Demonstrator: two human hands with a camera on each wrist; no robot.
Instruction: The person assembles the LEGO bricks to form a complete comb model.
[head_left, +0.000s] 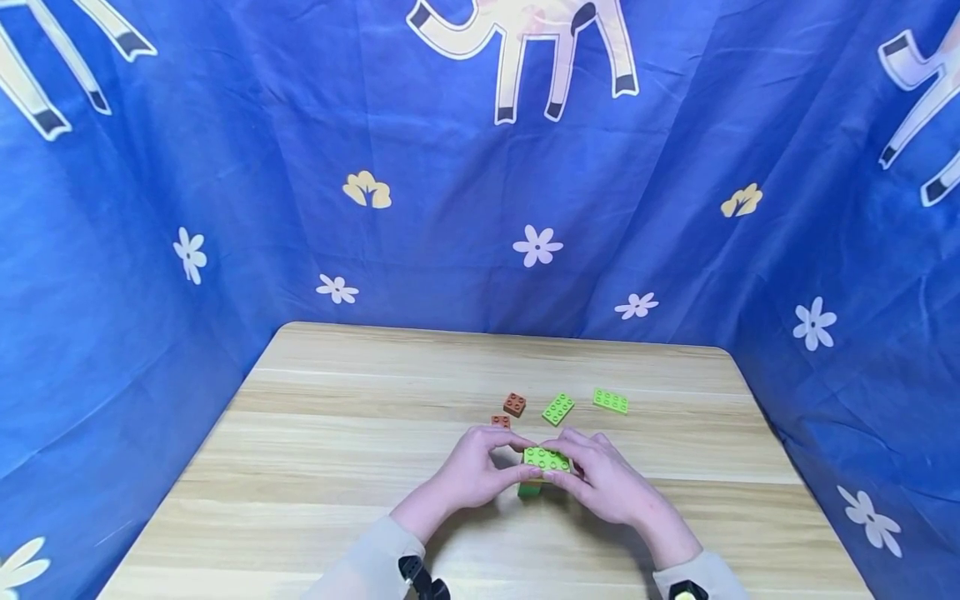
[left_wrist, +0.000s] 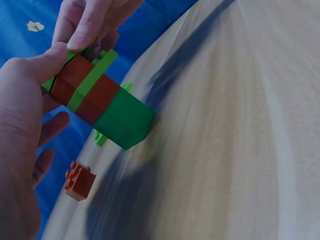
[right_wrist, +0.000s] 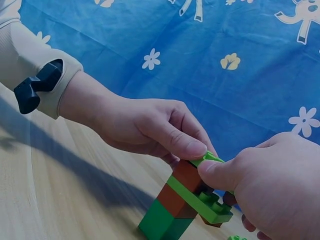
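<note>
A stack of toy building bricks stands in front of me: a dark green brick (left_wrist: 125, 118) at the bottom, then brown bricks (left_wrist: 72, 78) with a light green plate (left_wrist: 92, 80) between them. Another light green plate (head_left: 546, 458) with studs lies on top. My left hand (head_left: 480, 468) pinches this top plate at its left end, thumb at the near side and fingers at the far side. From the right, my right hand (head_left: 600, 475) pinches the same plate the same way. The fingers hide parts of the plate's edges and the upper stack.
Behind the hands lie two loose brown bricks, one farther back (head_left: 514, 404) and one by the left hand (head_left: 501, 422). Two light green plates, one slanted (head_left: 558, 409) and one farther right (head_left: 611, 401), lie on the wooden table (head_left: 337, 400). Blue patterned cloth (head_left: 450, 208) surrounds it.
</note>
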